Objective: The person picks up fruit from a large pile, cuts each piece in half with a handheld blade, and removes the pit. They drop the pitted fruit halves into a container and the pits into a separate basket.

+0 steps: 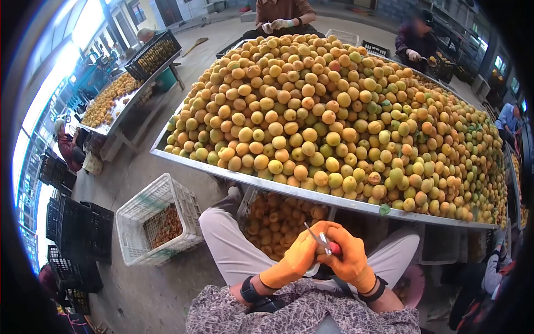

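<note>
My two hands, in orange gloves, are together above my lap, in front of the crate below the table. My right hand point(351, 257) is closed around a small red-handled tool with a thin curved metal blade point(318, 236) that points up and left. My left hand point(299, 256) is also closed, its fingers against the tool; what it holds is hidden. Under the table edge, just beyond my hands, a crate holds orange apricots point(272, 222). Higher up, a large heap of yellow-orange apricots point(311, 117) covers the metal-rimmed table point(267, 183).
A white plastic crate point(189, 209) with brown pits point(164, 225) inside stands on the floor to my left. Black crates point(83, 228) are stacked farther left. A second table point(119, 111) bears more apricots. Gloved people point(283, 16) sit across the heap; others are at the sides.
</note>
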Available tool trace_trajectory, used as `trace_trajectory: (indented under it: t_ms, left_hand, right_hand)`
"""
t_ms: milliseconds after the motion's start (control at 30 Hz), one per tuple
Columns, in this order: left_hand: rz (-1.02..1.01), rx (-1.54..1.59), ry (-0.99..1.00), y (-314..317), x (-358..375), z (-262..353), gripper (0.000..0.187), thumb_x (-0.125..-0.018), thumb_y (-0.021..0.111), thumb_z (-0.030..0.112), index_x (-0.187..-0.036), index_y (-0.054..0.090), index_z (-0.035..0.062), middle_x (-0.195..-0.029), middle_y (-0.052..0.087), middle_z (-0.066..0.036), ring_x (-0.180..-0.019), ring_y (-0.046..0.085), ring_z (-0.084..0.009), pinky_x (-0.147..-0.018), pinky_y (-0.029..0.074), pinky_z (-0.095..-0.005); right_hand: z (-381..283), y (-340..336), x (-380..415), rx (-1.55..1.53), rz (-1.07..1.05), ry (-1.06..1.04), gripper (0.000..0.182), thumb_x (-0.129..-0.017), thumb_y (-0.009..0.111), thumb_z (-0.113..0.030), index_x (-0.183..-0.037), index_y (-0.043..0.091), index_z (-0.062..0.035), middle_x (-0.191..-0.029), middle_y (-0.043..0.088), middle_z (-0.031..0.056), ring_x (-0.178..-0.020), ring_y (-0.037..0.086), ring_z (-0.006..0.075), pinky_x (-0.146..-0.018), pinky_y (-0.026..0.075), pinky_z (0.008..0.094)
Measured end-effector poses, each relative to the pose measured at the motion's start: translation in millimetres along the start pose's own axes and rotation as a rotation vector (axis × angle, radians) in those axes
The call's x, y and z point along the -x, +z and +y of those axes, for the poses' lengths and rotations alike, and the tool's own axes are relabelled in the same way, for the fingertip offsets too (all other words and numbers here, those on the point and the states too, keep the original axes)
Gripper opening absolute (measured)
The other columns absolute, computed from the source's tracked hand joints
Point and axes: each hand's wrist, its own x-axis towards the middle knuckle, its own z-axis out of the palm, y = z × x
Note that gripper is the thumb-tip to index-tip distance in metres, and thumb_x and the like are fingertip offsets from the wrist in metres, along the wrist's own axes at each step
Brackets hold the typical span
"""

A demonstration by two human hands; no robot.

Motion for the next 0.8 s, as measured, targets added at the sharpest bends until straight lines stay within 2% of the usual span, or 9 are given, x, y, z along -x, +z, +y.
trace_trajectory:
  t_ms: [100, 233, 267, 367, 400, 467, 533, 600, 800]
  left_hand:
    - [0.123, 0.289, -0.139, 9, 2, 2, 0.052, -0.099, 0.043, 0.041, -0.126, 0.051, -0.0034, -0.102, 0.061, -0.007, -0.088, 0.057, -0.0134, -0.078, 0.046, -0.0269]
    - [0.253, -0.101, -0.014, 11, 7, 2, 0.041, -0.103, 0.039, 0.027, -0.128, 0.05, -0.0032, -0.106, 0.062, -0.01, -0.085, 0.058, -0.0123, -0.076, 0.047, -0.0256]
    - [0.367, -0.349, 0.258, 14, 4, 3, 0.035, -0.101, 0.043, 0.019, -0.126, 0.048, -0.0036, -0.104, 0.064, -0.022, -0.077, 0.067, -0.0341, -0.063, 0.051, -0.0365]
    - [0.349, -0.324, 0.122, 14, 8, 4, 0.038, -0.099, 0.047, 0.019, -0.131, 0.045, -0.0026, -0.091, 0.067, -0.019, -0.075, 0.067, -0.0358, -0.066, 0.053, -0.0368]
    - [0.269, -0.304, 0.144, 11, 9, -5, 0.041, -0.1, 0.046, 0.014, -0.136, 0.04, -0.0037, -0.103, 0.065, -0.016, -0.084, 0.063, -0.02, -0.072, 0.049, -0.0295]
    - [0.257, -0.216, 0.184, 7, 2, -12, 0.042, -0.1, 0.047, 0.017, -0.136, 0.04, -0.0039, -0.102, 0.066, -0.014, -0.083, 0.062, -0.0186, -0.072, 0.049, -0.0286]
    - [0.212, 0.067, 0.035, 2, 2, -8, 0.042, -0.101, 0.046, 0.024, -0.133, 0.041, -0.0039, -0.104, 0.066, -0.01, -0.082, 0.059, -0.0135, -0.071, 0.047, -0.0246]
    - [0.205, 0.249, -0.058, -6, 0, -6, 0.042, -0.103, 0.036, 0.034, -0.127, 0.043, -0.0007, -0.081, 0.062, -0.008, -0.063, 0.052, -0.0109, -0.058, 0.04, -0.021]
    - [0.088, 0.788, -0.314, -18, 9, -4, 0.042, -0.104, 0.032, 0.041, -0.118, 0.047, 0.0038, -0.065, 0.051, -0.004, -0.051, 0.041, -0.0096, -0.048, 0.03, -0.0215]
  right_hand:
    - [6, 9, 13, -0.059, 0.017, 0.109, 0.049, -0.077, 0.079, -0.026, -0.115, 0.057, -0.0026, -0.093, 0.065, 0.0163, -0.075, 0.066, 0.0307, -0.065, 0.052, 0.0334]
    - [8, 23, 14, -0.253, 0.099, 0.154, 0.048, -0.086, 0.072, -0.032, -0.116, 0.054, 0.0008, -0.087, 0.064, 0.0127, -0.072, 0.063, 0.0215, -0.067, 0.05, 0.0305]
    - [8, 27, 15, -0.255, 0.102, 0.162, 0.048, -0.086, 0.072, -0.032, -0.116, 0.054, 0.0008, -0.087, 0.064, 0.0127, -0.072, 0.063, 0.0215, -0.067, 0.05, 0.0305]
    - [7, 34, 15, -0.467, 0.184, 0.249, 0.041, -0.092, 0.065, -0.031, -0.115, 0.055, 0.0017, -0.087, 0.062, 0.0075, -0.075, 0.06, 0.014, -0.067, 0.047, 0.0257]
    - [4, 32, 11, -0.692, 0.2, 0.4, 0.037, -0.094, 0.063, -0.029, -0.114, 0.055, 0.0012, -0.086, 0.061, 0.0059, -0.077, 0.058, 0.0112, -0.067, 0.046, 0.0233]
    - [5, 27, 6, -0.911, 0.215, 0.544, 0.034, -0.096, 0.06, -0.028, -0.113, 0.055, 0.0007, -0.086, 0.06, 0.0043, -0.078, 0.056, 0.0084, -0.067, 0.044, 0.0209]
    - [14, 19, 7, -1.224, 0.129, 0.545, 0.037, -0.098, 0.054, -0.036, -0.112, 0.054, -0.0008, -0.078, 0.056, 0.0041, -0.056, 0.045, 0.0058, -0.052, 0.038, 0.0203]
    - [13, 18, 5, -1.367, 0.153, 0.617, 0.043, -0.1, 0.046, -0.043, -0.112, 0.053, -0.0016, -0.07, 0.053, 0.0046, -0.036, 0.026, 0.0051, -0.038, 0.027, 0.0213]
    - [19, 12, 5, -1.485, 0.106, 0.643, 0.038, -0.099, 0.045, -0.031, -0.117, 0.052, 0.0013, -0.077, 0.061, 0.0111, -0.036, 0.027, 0.0059, -0.036, 0.027, 0.0221]
